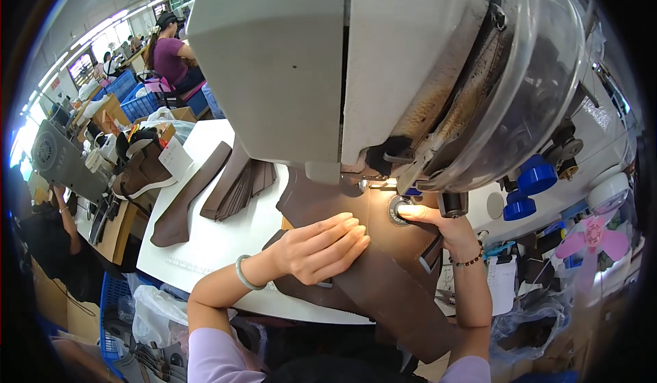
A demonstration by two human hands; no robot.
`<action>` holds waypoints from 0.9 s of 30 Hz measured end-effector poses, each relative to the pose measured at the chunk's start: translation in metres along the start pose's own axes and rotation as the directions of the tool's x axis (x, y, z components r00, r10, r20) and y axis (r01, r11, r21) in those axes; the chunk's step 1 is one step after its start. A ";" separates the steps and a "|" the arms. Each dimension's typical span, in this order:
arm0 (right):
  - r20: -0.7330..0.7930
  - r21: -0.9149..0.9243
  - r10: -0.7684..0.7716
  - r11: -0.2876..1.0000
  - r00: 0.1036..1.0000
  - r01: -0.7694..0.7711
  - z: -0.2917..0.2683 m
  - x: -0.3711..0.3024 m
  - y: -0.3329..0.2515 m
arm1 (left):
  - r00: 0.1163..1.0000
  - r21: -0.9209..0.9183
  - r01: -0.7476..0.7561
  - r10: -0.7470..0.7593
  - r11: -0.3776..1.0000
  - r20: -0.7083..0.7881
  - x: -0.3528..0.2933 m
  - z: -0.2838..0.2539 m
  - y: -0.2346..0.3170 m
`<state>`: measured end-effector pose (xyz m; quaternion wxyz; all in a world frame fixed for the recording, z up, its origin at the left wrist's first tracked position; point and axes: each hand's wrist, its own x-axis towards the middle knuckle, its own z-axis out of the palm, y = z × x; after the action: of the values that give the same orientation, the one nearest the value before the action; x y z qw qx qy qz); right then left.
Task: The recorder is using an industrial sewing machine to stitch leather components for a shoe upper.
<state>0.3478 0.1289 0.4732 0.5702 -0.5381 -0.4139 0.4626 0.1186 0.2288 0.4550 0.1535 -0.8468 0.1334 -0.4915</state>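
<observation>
A large brown leather-like piece (383,273) lies under the head of a sewing machine (274,68) and hangs down toward me. My left hand (325,249) rests on its left part, fingers bent and pressed together at a fold. At its right edge, my right hand (441,226) has the thumb stretched over the top, its tip against a small round wheel (396,211) with a marked rim. The other right fingers are mostly hidden behind the piece. A lamp lights the spot beside the wheel. Dark-framed cutouts (430,254) show near my right wrist.
Left on the white table (205,249) lie a stack of brown strips (236,190) and one long strip (185,205). Behind stands a brown shoe (145,167). Blue thread spools (537,174) and a pink fan (593,236) are at the right. Other people sit further off.
</observation>
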 end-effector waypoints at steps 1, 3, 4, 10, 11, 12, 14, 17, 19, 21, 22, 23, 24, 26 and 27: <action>0.040 0.022 -0.053 0.998 0.998 0.052 0.001 0.000 -0.001 | 1.000 0.007 -0.008 0.009 1.000 -0.008 0.000 0.000 0.000; 0.013 -0.023 -0.029 0.999 0.999 0.029 0.001 0.001 -0.002 | 1.000 0.017 -0.017 0.017 1.000 -0.017 0.000 0.000 0.000; 0.040 -0.014 -0.064 0.998 0.997 0.064 0.001 0.001 -0.001 | 1.000 0.023 -0.010 0.011 1.000 -0.008 0.000 0.000 -0.001; 0.034 0.080 -0.029 0.996 0.999 0.026 -0.016 0.018 0.012 | 1.000 0.038 -0.003 0.004 0.999 -0.015 0.002 0.003 -0.005; 0.011 0.041 -0.014 0.999 1.000 0.014 -0.019 0.021 0.016 | 1.000 0.037 0.002 -0.001 0.999 -0.026 0.002 0.004 -0.006; -0.072 -0.041 0.046 0.998 0.996 -0.049 -0.021 0.023 0.019 | 1.000 0.033 0.001 0.000 0.999 -0.018 0.001 0.004 -0.006; -0.026 0.000 -0.024 1.000 0.999 0.024 -0.025 0.024 0.023 | 1.000 0.045 0.002 -0.001 0.999 -0.028 0.001 0.005 -0.006; -0.024 0.038 -0.034 0.999 0.999 0.035 -0.023 0.024 0.022 | 1.000 0.048 0.014 -0.013 0.999 -0.017 0.001 0.005 -0.006; -0.008 0.076 -0.020 0.997 1.000 0.021 -0.018 0.022 0.018 | 1.000 0.047 0.012 -0.012 0.999 -0.012 0.001 0.004 -0.006; -0.037 0.058 -0.110 0.992 0.993 0.112 -0.013 0.021 0.016 | 1.000 0.051 0.010 -0.010 0.999 -0.013 0.001 0.004 -0.007; -0.035 0.057 -0.111 0.992 0.993 0.113 -0.011 0.021 0.015 | 1.000 0.053 0.008 -0.008 0.999 -0.013 0.001 0.004 -0.007; -0.037 0.047 -0.119 0.992 0.992 0.121 -0.010 0.022 0.015 | 1.000 0.059 0.006 -0.005 0.998 -0.019 0.001 0.004 -0.007; -0.052 0.041 -0.116 0.992 0.992 0.118 -0.010 0.024 0.015 | 1.000 0.058 0.006 -0.006 0.998 -0.013 0.001 0.004 -0.008; -0.061 0.059 -0.127 0.990 0.990 0.130 -0.013 0.028 0.019 | 0.999 0.027 0.018 -0.017 0.999 -0.030 0.001 0.006 -0.010; -0.083 0.081 -0.124 0.988 0.989 0.131 -0.015 0.030 0.022 | 1.000 0.022 0.019 -0.018 1.000 -0.025 0.001 0.006 -0.010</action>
<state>0.3671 0.1548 0.4491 0.6372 -0.5030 -0.4044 0.4213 0.1252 0.2388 0.4567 0.1567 -0.8402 0.1220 -0.5046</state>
